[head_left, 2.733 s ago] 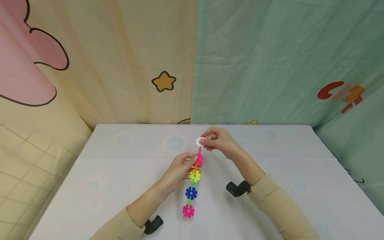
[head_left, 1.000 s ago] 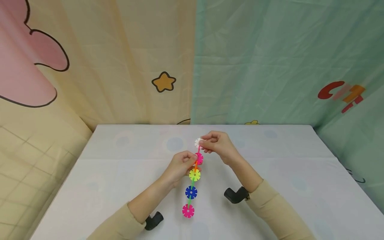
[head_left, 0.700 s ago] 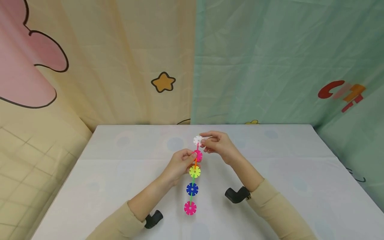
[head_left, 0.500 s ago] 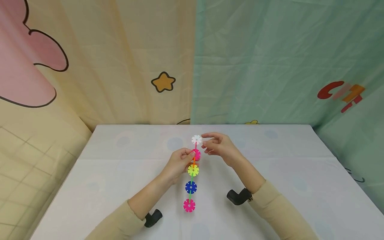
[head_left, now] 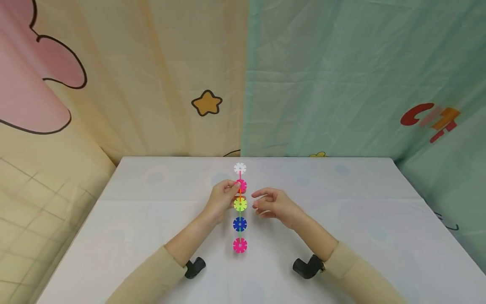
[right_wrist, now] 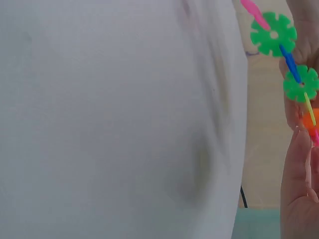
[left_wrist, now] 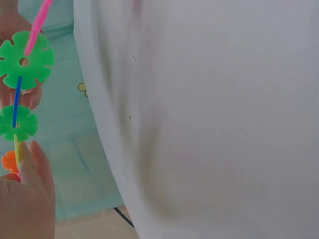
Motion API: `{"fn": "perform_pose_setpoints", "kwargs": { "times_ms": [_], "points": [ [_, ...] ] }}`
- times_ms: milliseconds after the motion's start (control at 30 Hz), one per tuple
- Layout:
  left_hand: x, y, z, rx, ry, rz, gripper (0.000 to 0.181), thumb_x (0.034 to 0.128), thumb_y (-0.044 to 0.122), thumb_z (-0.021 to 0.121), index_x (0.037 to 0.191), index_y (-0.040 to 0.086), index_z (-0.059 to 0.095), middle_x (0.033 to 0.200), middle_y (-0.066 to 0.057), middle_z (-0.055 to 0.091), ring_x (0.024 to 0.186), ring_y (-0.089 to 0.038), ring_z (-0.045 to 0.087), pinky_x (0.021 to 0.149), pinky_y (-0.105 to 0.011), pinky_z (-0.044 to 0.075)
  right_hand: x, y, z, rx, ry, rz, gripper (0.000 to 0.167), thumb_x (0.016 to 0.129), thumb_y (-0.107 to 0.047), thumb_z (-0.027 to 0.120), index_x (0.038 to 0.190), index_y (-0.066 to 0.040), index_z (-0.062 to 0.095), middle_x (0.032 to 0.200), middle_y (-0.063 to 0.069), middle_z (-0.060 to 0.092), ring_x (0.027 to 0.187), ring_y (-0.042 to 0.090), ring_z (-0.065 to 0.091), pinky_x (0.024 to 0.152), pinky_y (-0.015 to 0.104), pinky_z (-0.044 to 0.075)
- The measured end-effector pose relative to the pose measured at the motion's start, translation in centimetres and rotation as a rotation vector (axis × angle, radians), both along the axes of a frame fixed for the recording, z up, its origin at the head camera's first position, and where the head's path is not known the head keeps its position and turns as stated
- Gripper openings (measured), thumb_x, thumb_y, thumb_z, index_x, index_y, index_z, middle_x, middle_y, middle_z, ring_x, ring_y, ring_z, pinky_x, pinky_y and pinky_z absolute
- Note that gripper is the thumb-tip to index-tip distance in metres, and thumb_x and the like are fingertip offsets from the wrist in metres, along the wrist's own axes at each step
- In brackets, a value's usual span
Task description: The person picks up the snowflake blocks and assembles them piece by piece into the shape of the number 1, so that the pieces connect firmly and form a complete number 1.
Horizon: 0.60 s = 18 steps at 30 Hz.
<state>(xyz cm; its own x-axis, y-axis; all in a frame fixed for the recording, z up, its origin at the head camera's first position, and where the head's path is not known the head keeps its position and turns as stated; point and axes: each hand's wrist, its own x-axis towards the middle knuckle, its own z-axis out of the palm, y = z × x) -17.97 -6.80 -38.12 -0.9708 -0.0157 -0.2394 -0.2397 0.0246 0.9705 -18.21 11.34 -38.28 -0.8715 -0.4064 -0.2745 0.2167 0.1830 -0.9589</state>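
Note:
A chain of interlocked plastic snowflake discs (head_left: pixel 240 224) runs nearly straight in the head view, with a white disc (head_left: pixel 240 168) at the far end and a pink disc (head_left: pixel 240 245) at the near end. Discs seen edge-on sit between the face-on ones. My left hand (head_left: pixel 219 200) pinches the chain at its upper pink disc (head_left: pixel 242 186), thumb on top. Just right of the chain, my right hand (head_left: pixel 279 207) hovers with relaxed, slightly bent fingers and holds nothing. Green discs (left_wrist: pixel 26 59) of the chain show large in the left wrist view.
A white cloth covers the table (head_left: pixel 152 236). Printed curtains (head_left: pixel 322 84) hang behind its far edge. A black camera mount (head_left: pixel 195 268) sits at the left wrist and another black mount (head_left: pixel 307 267) at the right.
My right hand has let go of the white disc and moved toward me, beside the chain. My left hand has shifted the chain left and farther away, and the chain now points straighter.

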Motion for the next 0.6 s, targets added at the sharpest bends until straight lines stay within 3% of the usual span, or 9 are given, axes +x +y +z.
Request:
{"fn": "perform_pose_setpoints", "kwargs": {
  "times_ms": [167,267,600],
  "points": [
    [-0.6,0.1,-0.3,0.068,0.021,0.024,0.022,0.0964,0.017,0.052,0.104,-0.003,0.056,0.098,-0.016,0.065,0.074,-0.014,0.065,0.063,-0.021,0.053,1.0,-0.7,-1.0,-0.045,-0.082,0.047,0.038,0.088,-0.006,0.061,0.121,0.008,0.05,0.083,0.009,0.068,0.074,0.016,0.064,0.071,0.029,0.054],
    [-1.0,0.4,-0.3,0.061,0.018,0.036,0.023,0.0965,0.019,0.052,0.104,-0.002,0.056,0.097,-0.014,0.065,0.073,-0.014,0.064,0.062,-0.02,0.052,1.1,-1.0,-1.4,-0.064,-0.105,0.048,0.036,0.088,-0.004,0.06,0.121,0.007,0.049,0.079,0.002,0.067,0.074,0.016,0.065,0.069,0.028,0.054],
    [-3.1,2.2,-1.2,0.058,-0.003,0.041,0.023,0.0971,0.017,0.051,0.104,-0.005,0.055,0.086,-0.007,0.057,0.068,-0.01,0.057,0.055,-0.016,0.046,-0.3,-0.2,-2.6,-0.075,-0.083,0.0,0.037,0.087,0.002,0.058,0.122,0.006,0.045,0.075,0.001,0.064,0.07,0.015,0.063,0.068,0.029,0.055]
  ]
}}
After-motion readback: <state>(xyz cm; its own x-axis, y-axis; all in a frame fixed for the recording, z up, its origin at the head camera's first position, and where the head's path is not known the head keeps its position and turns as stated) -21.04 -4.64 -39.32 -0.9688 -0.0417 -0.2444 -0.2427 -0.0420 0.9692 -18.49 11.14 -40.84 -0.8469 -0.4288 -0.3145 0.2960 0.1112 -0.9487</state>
